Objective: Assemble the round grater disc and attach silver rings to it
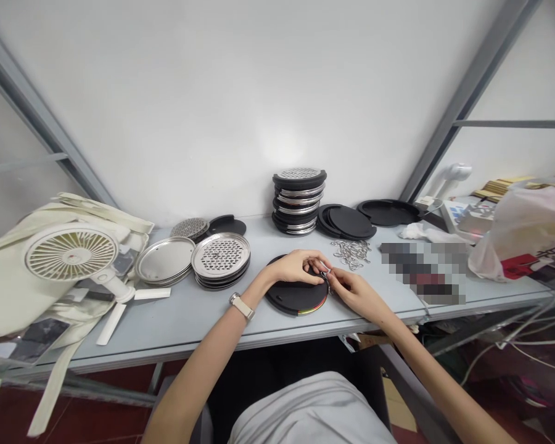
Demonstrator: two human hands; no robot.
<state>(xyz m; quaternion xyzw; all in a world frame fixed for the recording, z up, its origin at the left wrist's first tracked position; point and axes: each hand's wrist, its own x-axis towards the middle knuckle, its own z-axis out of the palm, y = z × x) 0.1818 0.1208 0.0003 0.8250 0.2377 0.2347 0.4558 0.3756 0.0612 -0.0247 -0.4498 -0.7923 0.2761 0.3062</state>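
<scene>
Left hand [305,266]: at black disc [289,299] rim, grip unclear
Right hand [351,290]: pinches small metal piece [327,271]
Black disc: near table [180,317] front edge

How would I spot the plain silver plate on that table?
On the left of the grey table, find the white fan. Just right of its head, the plain silver plate tops a low stack. Its face is almost entirely smooth, while the silver plate with many holes sits to its right.
</scene>
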